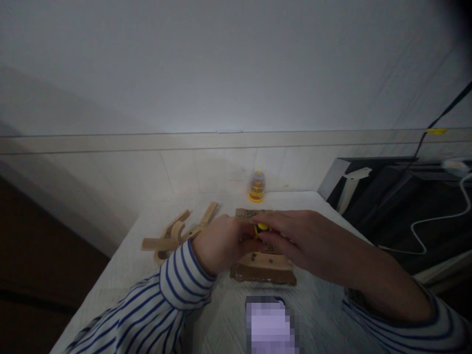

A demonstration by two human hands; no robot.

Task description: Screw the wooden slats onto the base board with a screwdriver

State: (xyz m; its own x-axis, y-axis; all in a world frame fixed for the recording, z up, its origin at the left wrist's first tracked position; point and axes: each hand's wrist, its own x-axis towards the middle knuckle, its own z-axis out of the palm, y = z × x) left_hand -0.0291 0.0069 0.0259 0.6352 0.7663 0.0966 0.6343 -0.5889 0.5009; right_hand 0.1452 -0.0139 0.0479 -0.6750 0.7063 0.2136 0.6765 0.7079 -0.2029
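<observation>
Between my two hands is a small yellow-and-black screwdriver (262,227), mostly covered by fingers. My left hand (226,243) comes from the left, its fingers closed around the left end of it. From the right, my right hand (298,236) pinches the other side between thumb and fingers. Both hands are just above a brown cardboard package (263,274) with printing on its far part and a few small dark bits on top. Any tip of the screwdriver is hidden.
Several light wooden pieces (160,244) lie left of my left hand on the white table (121,280). A yellow-based, clear-domed container (257,187) stands near the wall. A pixelated phone-like object (271,324) lies in front. Dark panels and a white cable (415,231) are at the right.
</observation>
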